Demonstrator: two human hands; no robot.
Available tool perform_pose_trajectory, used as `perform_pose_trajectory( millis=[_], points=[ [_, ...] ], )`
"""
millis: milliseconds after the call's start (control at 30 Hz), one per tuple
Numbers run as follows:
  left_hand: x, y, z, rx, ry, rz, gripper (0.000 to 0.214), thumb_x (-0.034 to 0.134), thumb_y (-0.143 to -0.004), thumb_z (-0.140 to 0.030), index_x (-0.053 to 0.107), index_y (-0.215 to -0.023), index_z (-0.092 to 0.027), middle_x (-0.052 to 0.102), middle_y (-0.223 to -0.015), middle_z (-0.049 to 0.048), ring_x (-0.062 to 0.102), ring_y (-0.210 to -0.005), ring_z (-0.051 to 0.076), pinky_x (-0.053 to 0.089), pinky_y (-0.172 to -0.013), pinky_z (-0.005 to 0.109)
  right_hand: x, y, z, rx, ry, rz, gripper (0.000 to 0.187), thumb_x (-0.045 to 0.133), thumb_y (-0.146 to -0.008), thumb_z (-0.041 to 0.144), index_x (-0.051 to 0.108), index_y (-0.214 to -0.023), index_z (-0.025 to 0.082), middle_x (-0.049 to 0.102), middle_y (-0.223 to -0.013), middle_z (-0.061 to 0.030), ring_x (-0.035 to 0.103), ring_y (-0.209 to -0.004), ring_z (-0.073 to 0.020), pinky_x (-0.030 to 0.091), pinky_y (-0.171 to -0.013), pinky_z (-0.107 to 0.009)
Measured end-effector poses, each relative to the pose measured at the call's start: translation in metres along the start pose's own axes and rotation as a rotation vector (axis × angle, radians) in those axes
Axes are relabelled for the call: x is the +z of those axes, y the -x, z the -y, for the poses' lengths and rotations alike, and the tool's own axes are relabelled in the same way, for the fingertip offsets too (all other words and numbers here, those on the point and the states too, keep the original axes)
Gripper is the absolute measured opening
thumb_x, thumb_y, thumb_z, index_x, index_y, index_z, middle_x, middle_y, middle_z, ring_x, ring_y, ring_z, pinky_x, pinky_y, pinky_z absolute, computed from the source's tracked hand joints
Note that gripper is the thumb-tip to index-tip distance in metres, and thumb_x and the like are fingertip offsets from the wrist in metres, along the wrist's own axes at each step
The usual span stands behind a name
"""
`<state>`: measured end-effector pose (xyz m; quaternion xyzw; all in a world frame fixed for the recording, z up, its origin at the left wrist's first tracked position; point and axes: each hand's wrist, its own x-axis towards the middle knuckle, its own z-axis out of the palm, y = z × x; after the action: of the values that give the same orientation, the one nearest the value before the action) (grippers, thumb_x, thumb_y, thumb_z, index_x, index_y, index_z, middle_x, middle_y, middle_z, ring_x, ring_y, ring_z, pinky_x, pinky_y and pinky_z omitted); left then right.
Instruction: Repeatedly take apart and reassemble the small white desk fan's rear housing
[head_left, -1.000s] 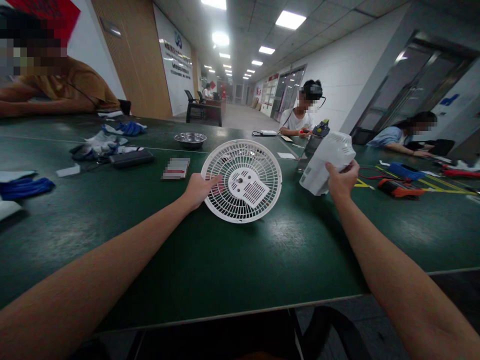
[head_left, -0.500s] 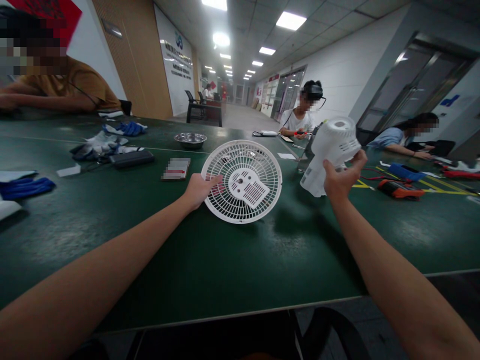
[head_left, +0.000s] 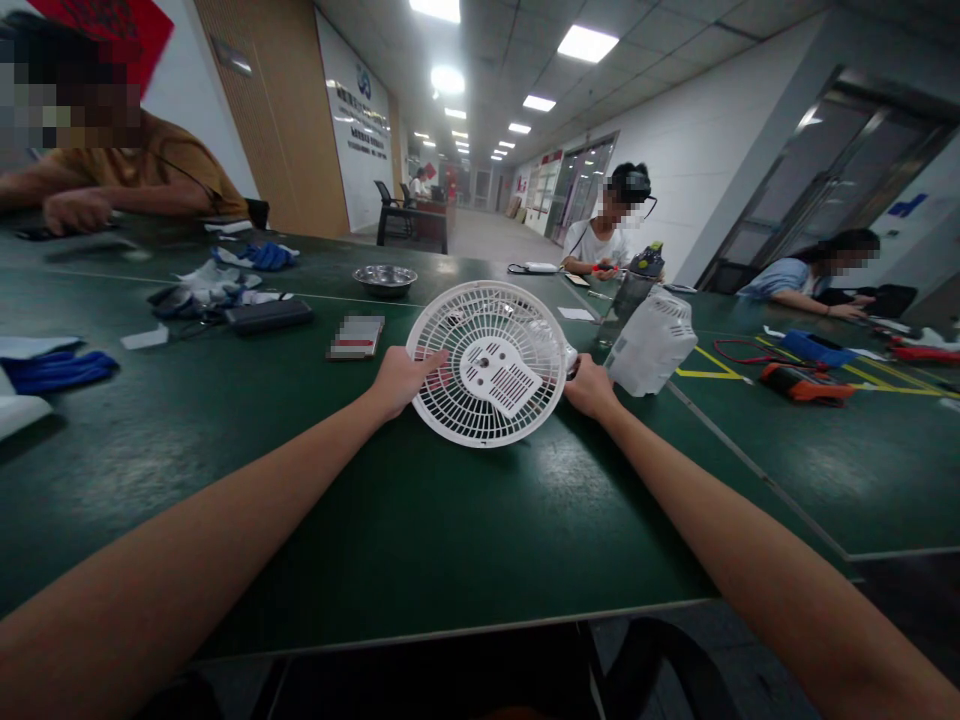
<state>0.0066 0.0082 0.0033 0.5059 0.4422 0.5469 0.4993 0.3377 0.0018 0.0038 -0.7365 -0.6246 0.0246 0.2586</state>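
Fan cover [head_left: 499, 372], white and round, above the near middle of the green counter [head_left: 480, 540], slatted face tilted toward the wearer; cannot tell whether its lower edge touches down. Left hand [head_left: 397, 382] pinches the left rim, thumb laid over the slats, fingers behind. Right hand [head_left: 592, 388] curls at the right rim beside a small white-and-dark part [head_left: 572, 359]; its fingers are mostly hidden, so cannot tell whether it grips rim or part. Handling, as judged: take the load on the stiff rim, not the thin slats; ease the left thumb outward; match both sides in height so the ring does not twist; feel for the small part before adding pressure. White housing [head_left: 651, 345] tilts just right of the right hand, near a clear bottle [head_left: 624, 305]; a wide swing could knock either. Farther out: steel bowl [head_left: 384, 274] beyond the cover, dark case [head_left: 268, 316] to the left, orange meter [head_left: 806, 383] well right. Person in white [head_left: 596, 243] across the counter.
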Motion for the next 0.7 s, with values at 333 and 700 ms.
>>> perform_pose_trajectory(
  millis=[333,700],
  points=[
    [0.002,0.007,-0.005,0.035,-0.07,-0.032,0.008,0.077,-0.084,-0.02,0.075,-0.088,-0.013,0.079,-0.082,0.0108,0.076,-0.073,0.025,0.065,-0.072,0.043,-0.021,0.009,0.013,-0.209,-0.177,-0.213,0.053,0.064,-0.085,0.053,0.067,-0.122,0.016,0.068,-0.122,-0.0179,0.06,-0.116,-0.0346,0.045,-0.102,-0.051],
    [0.006,0.014,-0.009,0.207,-0.085,-0.126,0.011,0.078,-0.084,-0.024,0.076,-0.085,-0.013,0.075,-0.077,0.0086,0.074,-0.07,0.024,0.063,-0.068,0.039,-0.008,0.058,0.063,-0.036,-1.209,0.782,0.047,0.05,-0.091,0.068,0.066,-0.105,0.025,0.075,-0.089,-0.0056,0.07,-0.082,-0.0239,0.059,-0.074,-0.044]
  ],
)
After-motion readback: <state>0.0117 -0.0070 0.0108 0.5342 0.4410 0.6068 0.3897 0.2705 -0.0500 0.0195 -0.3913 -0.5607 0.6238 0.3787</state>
